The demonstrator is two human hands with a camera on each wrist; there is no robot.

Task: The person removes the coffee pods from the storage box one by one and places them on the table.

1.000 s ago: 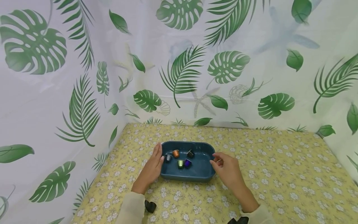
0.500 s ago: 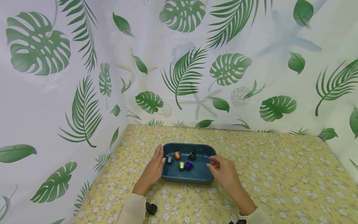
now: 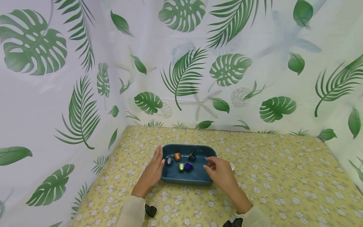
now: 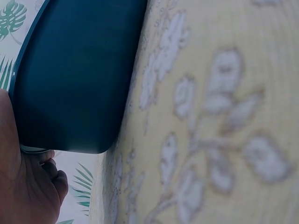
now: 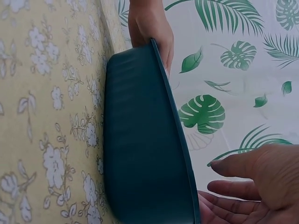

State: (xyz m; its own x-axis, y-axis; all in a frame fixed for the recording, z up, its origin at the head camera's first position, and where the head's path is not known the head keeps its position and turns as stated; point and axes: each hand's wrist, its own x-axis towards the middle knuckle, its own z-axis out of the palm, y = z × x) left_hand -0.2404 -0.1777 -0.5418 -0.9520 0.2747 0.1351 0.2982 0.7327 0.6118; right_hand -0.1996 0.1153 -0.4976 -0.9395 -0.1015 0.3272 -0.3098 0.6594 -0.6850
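A dark blue rectangular dish (image 3: 198,171) holds several small coffee capsules: silver-grey (image 3: 169,161), orange (image 3: 177,156), black (image 3: 191,156), green (image 3: 181,167) and purple (image 3: 188,166). My left hand (image 3: 150,172) rests along the dish's left end, fingers straight, thumb beside the rim; the left wrist view shows it partly, lower fingers foreshortened. Over the right end, my right hand (image 3: 222,175) has its fingertips inside the rim. Thumb and fingers stand apart in the right wrist view, and no capsule shows between them.
A small white round thing (image 3: 232,166) peeks out behind my right hand, mostly hidden. A yellow flowered cloth (image 3: 283,183) covers the table. Leaf-printed white sheeting (image 3: 181,123) rises at the back and the sides.
My right hand has moved left from the dish's right rim to over its inside, uncovering the edge of the white thing behind it. The left hand and the capsules keep their places.
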